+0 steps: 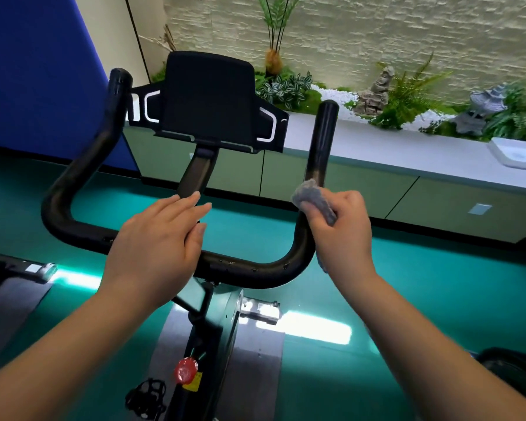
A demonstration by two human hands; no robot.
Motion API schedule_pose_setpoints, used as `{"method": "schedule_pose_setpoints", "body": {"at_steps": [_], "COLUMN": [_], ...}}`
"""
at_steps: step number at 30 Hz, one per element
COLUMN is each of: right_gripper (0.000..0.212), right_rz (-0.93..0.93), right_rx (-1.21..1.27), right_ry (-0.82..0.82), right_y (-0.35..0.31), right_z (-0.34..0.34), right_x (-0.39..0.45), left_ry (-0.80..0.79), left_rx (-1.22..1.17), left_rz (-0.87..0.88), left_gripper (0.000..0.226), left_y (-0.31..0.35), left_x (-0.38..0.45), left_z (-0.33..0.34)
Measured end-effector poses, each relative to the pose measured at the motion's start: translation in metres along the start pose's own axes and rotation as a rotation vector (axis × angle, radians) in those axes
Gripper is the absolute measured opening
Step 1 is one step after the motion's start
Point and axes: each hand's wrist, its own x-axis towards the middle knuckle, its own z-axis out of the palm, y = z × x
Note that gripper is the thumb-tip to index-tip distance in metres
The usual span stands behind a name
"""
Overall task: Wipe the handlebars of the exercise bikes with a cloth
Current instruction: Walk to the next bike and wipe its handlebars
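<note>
A black U-shaped handlebar (pixel 249 265) of an exercise bike fills the middle of the head view, with a black console (pixel 208 98) above its stem. My right hand (pixel 343 232) grips a grey cloth (pixel 313 199) wrapped around the lower part of the right upright bar (pixel 322 138). My left hand (pixel 161 235) rests flat on the crossbar near the stem, its fingers straight and holding nothing. The left upright bar (pixel 116 95) stands bare.
The bike frame with a red knob (pixel 185 370) and a pedal (pixel 146 396) lies below. Part of another machine (pixel 9 268) sits at the left, and a dark object (pixel 513 369) at the lower right. A grey cabinet counter (pixel 392 150) with plants runs behind.
</note>
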Motion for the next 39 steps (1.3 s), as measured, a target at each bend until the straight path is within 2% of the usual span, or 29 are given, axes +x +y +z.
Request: {"method": "schedule_pose_setpoints", "body": {"at_steps": [5, 10, 15, 18, 21, 25, 26, 30, 33, 36, 37, 39], "right_gripper": [0.022, 0.024, 0.013, 0.015, 0.015, 0.015, 0.016, 0.015, 0.015, 0.029, 0.029, 0.019], "right_rz": [-0.263, -0.431, -0.583, -0.698, -0.687, -0.57, -0.564, -0.638, -0.505, -0.387, -0.411, -0.497], "right_rx": [-0.376, -0.65, -0.938, -1.084, -1.293, -1.36, -1.367, -1.475, -1.388, -1.241, -1.258, -1.339], "right_ry": [-0.367, -0.422, -0.701, -0.655, -0.685, -1.043, -1.073, -0.88, -0.992, -1.172, -1.159, -0.998], "right_y": [-0.013, -0.039, -0.05, -0.054, -0.062, -0.076, -0.079, -0.084, -0.088, -0.088, -0.086, -0.084], "right_z": [-0.019, -0.015, -0.013, -0.006, 0.008, 0.018, 0.019, 0.02, 0.019, 0.018, 0.019, 0.017], "right_x": [0.003, 0.048, 0.052, 0.071, 0.083, 0.068, 0.068, 0.087, 0.077, 0.045, 0.043, 0.055], "left_ry": [-0.001, 0.004, 0.021, 0.029, 0.026, 0.044, 0.048, 0.042, 0.036, 0.036, 0.037, 0.04], "left_rx": [-0.01, -0.038, -0.078, -0.109, -0.125, -0.145, -0.146, -0.164, -0.169, -0.172, -0.17, -0.17], "left_rz": [0.003, -0.014, -0.026, -0.04, -0.042, -0.06, -0.066, -0.076, -0.075, -0.081, -0.083, -0.078], "left_gripper": [0.051, 0.052, 0.053, 0.052, 0.051, 0.045, 0.045, 0.045, 0.044, 0.044, 0.044, 0.043], "left_y": [-0.003, -0.004, -0.005, -0.006, -0.007, -0.006, -0.006, -0.005, -0.004, -0.005, -0.005, -0.004], "left_x": [0.0, -0.001, -0.002, -0.002, -0.003, -0.003, -0.003, -0.003, -0.003, -0.004, -0.004, -0.004], "left_z": [0.003, 0.003, 0.002, 0.001, 0.002, 0.001, 0.001, 0.0, 0.0, 0.0, 0.0, 0.0]}}
